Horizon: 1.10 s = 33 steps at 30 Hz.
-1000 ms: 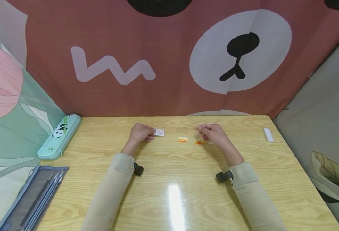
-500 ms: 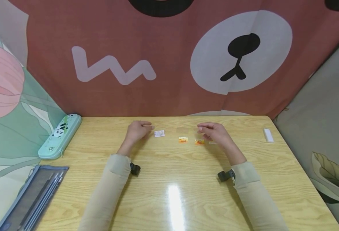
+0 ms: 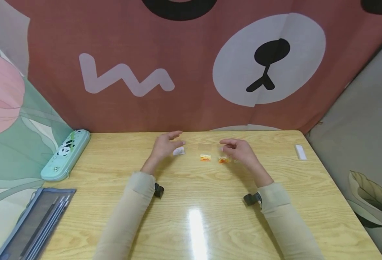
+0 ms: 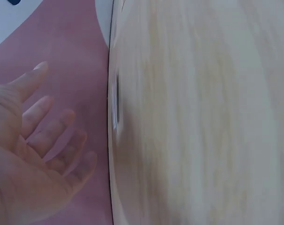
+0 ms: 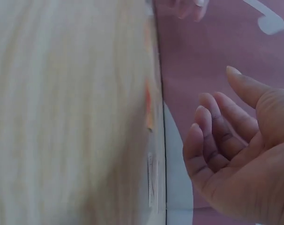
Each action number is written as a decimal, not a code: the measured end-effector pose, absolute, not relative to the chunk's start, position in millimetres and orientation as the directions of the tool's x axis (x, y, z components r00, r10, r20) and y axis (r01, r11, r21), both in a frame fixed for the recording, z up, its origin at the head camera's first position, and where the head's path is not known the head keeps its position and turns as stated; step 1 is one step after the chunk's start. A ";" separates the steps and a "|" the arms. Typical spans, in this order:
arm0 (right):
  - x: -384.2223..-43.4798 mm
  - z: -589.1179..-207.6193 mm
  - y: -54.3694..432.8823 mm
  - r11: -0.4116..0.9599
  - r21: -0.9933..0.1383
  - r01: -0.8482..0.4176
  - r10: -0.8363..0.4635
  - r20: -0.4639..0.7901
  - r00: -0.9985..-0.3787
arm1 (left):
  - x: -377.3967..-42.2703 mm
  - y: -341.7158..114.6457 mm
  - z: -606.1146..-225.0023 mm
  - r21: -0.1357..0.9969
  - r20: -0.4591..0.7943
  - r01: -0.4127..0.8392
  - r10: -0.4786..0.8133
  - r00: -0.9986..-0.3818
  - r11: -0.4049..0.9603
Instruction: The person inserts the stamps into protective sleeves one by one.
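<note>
My left hand point(image 3: 165, 147) hovers over the far part of the table with fingers spread, holding nothing. Below its thumb lies a small white printed card point(image 3: 179, 151). In the left wrist view the fingers point(image 4: 55, 133) are apart and relaxed, and the card point(image 4: 115, 105) shows edge-on. My right hand point(image 3: 238, 150) is raised above a small orange-yellow card point(image 3: 223, 160), fingers loosely bent. The right wrist view has its thumb clear of the fingers point(image 5: 219, 131), with nothing between. Between the hands lies another orange-yellow card point(image 3: 205, 157); a pale flat piece point(image 3: 237, 161) is partly hidden beneath the right hand.
A faint see-through rectangle point(image 3: 205, 147) lies behind the orange-yellow cards. A white block point(image 3: 300, 152) stands at the right edge. At left are a light-blue panda pencil case point(image 3: 66, 154) and a mesh pouch point(image 3: 36, 222) with pencils. A reddish curtain point(image 3: 129, 112) borders the back.
My left hand has let go of the white card, drawn back left, then come back right above it with fingers spreading. The right hand stays nearly in place, its fingers shifting slightly.
</note>
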State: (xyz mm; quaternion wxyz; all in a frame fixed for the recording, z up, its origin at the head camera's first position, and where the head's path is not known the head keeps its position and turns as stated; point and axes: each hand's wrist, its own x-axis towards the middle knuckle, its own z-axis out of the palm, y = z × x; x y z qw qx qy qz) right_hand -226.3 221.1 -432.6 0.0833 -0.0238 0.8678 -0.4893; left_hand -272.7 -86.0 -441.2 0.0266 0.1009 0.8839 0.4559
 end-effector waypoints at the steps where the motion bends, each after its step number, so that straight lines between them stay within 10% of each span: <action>1: -225.9 -433.2 219.8 0.569 -0.823 0.009 -0.129 -0.099 -0.987 | -272.5 -84.4 -441.5 0.798 0.048 0.170 0.220 -0.974 0.578; 33: -242.3 -444.6 197.5 0.795 -0.556 -0.241 -0.312 -0.035 -0.949 | -276.1 -39.2 -449.5 0.597 -0.092 0.045 0.124 -0.988 0.801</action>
